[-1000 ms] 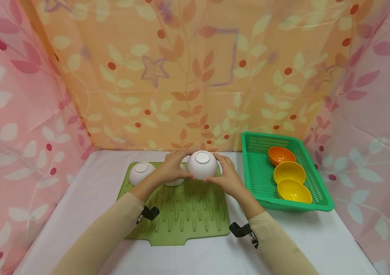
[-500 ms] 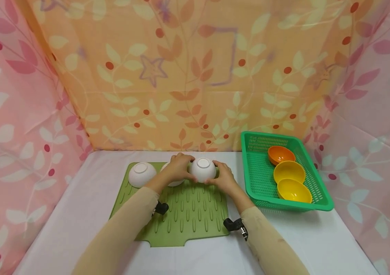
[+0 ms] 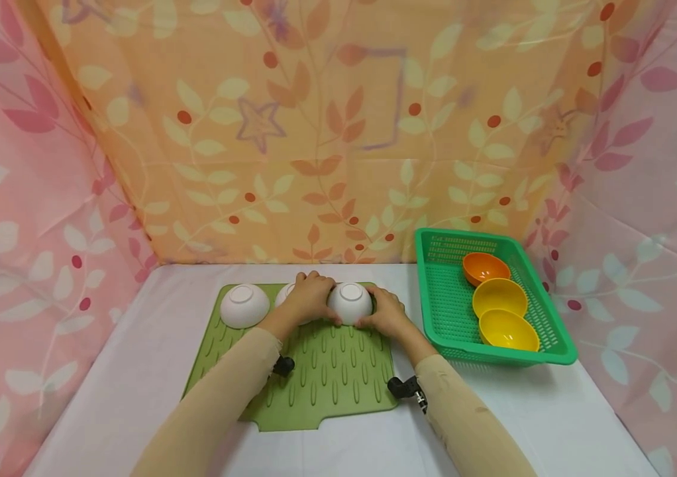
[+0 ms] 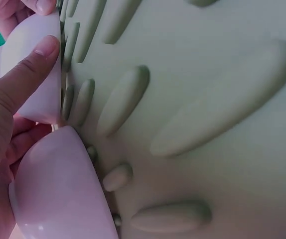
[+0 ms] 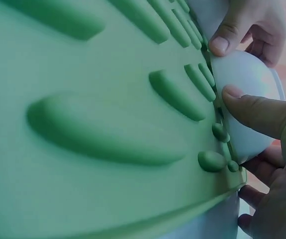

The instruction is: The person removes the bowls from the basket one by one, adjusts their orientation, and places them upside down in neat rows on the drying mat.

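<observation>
A white bowl [image 3: 350,306] stands upside down at the back right of the green ridged drying mat [image 3: 338,371], its rim at the mat. My left hand [image 3: 310,299] grips its left side and my right hand [image 3: 387,313] grips its right side, thumbs toward the front. Both thumbs press on the bowl wall in the right wrist view, where the held bowl [image 5: 247,109] shows close up. A second upturned white bowl [image 3: 283,293] is partly hidden behind my left hand; the left wrist view shows this bowl [image 4: 58,184] right beside the held one. A third upturned white bowl [image 3: 244,307] sits at the back left.
To the right stands a green perforated basket [image 3: 424,291]. In it lie an orange bowl [image 3: 485,268], a yellow bowl [image 3: 499,298] and another yellow bowl [image 3: 508,331]. Patterned curtains [image 3: 338,132] hang behind and at both sides of the white-covered table [image 3: 118,371].
Both hands have lowered the white bowl from above the back of the mat down onto it. The other two white bowls and the basket have stayed in place.
</observation>
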### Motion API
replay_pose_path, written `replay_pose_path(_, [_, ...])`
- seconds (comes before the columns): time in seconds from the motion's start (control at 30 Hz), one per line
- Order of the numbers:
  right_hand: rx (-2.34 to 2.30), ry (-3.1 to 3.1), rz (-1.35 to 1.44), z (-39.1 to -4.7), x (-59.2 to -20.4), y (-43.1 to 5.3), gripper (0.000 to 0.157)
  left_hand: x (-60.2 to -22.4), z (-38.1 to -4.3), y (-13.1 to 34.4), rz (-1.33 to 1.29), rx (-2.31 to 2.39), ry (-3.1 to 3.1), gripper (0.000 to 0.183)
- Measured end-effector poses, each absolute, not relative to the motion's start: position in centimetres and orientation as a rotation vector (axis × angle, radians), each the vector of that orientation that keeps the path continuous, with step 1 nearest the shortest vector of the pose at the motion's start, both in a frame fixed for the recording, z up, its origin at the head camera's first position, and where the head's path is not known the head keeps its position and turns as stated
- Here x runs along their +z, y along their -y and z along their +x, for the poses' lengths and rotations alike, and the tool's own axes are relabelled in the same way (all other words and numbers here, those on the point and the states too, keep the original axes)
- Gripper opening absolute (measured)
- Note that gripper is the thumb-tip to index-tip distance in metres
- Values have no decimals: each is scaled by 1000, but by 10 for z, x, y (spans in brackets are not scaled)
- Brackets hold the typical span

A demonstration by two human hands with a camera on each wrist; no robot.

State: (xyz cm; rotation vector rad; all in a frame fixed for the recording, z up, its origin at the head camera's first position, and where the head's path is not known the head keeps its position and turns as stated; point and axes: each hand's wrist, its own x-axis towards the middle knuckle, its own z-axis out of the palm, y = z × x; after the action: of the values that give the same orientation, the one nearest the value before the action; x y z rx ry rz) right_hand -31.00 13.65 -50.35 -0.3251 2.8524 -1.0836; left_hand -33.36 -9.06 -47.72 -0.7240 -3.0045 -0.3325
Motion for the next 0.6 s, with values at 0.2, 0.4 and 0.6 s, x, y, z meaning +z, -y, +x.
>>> replay_pose_path(0.2, [-1090, -2845, -340, -310, -504, -137, 87, -471, -333, 92, -722, -324, 3039, 81])
replay_pose_path(0.4, [-1067, -2857, -335, -309, -504, -138, 88, -458, -336, 87, -761, -491, 2986, 80])
replay_pose_path(0.6, [-1070, -2851, -339, -306, -506, -139, 91, -454, -340, 80, -863, -699, 2938, 66])
